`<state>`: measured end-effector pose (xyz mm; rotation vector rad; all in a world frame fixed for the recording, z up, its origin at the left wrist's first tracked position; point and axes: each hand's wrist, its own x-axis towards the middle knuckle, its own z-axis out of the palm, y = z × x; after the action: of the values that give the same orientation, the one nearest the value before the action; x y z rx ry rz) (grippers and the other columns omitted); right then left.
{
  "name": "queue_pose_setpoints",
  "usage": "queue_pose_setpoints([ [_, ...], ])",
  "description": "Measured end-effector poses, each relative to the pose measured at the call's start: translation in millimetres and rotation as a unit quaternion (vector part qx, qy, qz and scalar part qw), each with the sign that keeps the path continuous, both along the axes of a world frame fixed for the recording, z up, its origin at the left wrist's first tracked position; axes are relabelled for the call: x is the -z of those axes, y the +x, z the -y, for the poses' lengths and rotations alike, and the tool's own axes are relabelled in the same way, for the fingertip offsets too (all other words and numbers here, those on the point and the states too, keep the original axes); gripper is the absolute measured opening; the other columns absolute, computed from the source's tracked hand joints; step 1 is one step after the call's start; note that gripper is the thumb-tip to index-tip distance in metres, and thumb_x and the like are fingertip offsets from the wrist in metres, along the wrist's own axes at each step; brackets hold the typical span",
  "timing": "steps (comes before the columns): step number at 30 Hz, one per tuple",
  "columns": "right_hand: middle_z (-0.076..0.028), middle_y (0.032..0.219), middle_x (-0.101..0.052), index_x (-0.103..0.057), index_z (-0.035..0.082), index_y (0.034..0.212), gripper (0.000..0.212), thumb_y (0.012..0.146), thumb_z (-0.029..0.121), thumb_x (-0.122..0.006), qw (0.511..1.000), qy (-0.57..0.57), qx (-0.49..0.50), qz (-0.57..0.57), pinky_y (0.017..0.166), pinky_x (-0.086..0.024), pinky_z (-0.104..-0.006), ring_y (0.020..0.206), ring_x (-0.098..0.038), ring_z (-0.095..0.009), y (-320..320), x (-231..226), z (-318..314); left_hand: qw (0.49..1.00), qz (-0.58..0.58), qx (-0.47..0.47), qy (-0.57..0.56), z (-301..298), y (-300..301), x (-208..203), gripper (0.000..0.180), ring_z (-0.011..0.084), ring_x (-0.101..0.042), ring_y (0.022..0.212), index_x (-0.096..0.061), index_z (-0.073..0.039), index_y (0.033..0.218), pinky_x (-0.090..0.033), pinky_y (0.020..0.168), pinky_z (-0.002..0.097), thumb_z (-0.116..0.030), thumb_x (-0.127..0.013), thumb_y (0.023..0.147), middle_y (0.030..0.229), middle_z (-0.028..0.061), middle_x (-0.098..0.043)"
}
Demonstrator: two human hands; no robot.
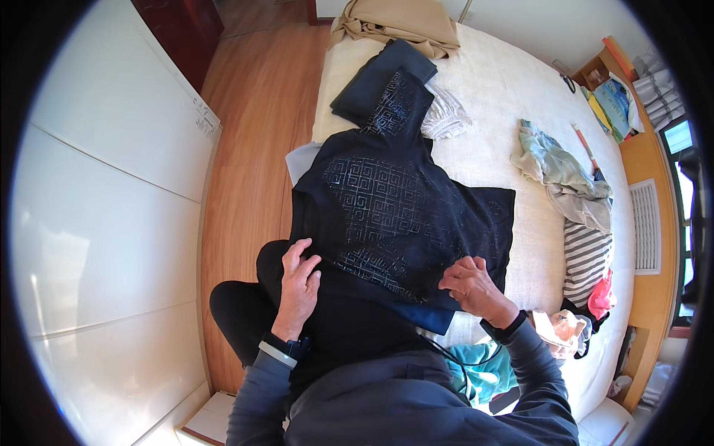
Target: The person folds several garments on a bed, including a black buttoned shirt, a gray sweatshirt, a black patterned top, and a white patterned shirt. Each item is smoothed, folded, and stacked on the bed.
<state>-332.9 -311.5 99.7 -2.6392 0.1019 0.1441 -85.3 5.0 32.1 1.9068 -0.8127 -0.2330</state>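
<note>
A black hooded top (379,201) with a shiny maze-like pattern lies spread over the bed's near left part and my lap. Its hood points away from me, over a dark folded cloth. At the top's lower left edge is my left hand (299,288), fingers apart and resting against the fabric. My right hand (480,288) pinches the fabric near the lower right, thumb and fingers pressed together. A dark blue cloth (428,315) shows from under the top's near edge.
On the bed (494,89) are a tan cloth (401,22), a dark folded garment (357,89), a white ruffled piece (446,111), a pale green garment (547,152), a striped cloth (586,260) and a teal cloth (487,372). A white cabinet (111,223) stands left, beyond the wooden floor (249,149).
</note>
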Motion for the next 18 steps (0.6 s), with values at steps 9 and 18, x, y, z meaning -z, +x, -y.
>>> queue_pose_setpoints([
  [9, -0.009, 0.108, -0.071, -0.076, 0.008, 0.100, 0.024, 0.085, -0.008, -0.066, 0.981, 0.024, 0.183, 0.067, 0.099, -0.040, -0.0428, 0.110, -0.061, -0.031, 13, 17, 30, 0.999, -0.032, -0.011, 0.002, -11, 6, -13, 0.031, 0.0314, -0.062, 0.130, -0.074, 0.002, 0.112, -0.051, 0.112, 0.0374, 0.017, -0.066, 0.085, 0.134, 0.0103, -0.069],
  [18, -0.017, 0.150, -0.060, -0.058, 0.011, 0.155, 0.059, 0.099, 0.029, -0.070, 0.874, 0.399, 0.270, 0.061, 0.118, -0.040, -0.0441, 0.143, -0.052, -0.028, 207, -12, 149, 0.967, -0.235, -0.003, -0.096, -21, 41, -83, 0.034, 0.0224, -0.063, 0.133, -0.071, 0.004, 0.130, -0.049, 0.116, 0.0368, 0.009, -0.063, 0.097, 0.146, 0.0127, -0.064],
])
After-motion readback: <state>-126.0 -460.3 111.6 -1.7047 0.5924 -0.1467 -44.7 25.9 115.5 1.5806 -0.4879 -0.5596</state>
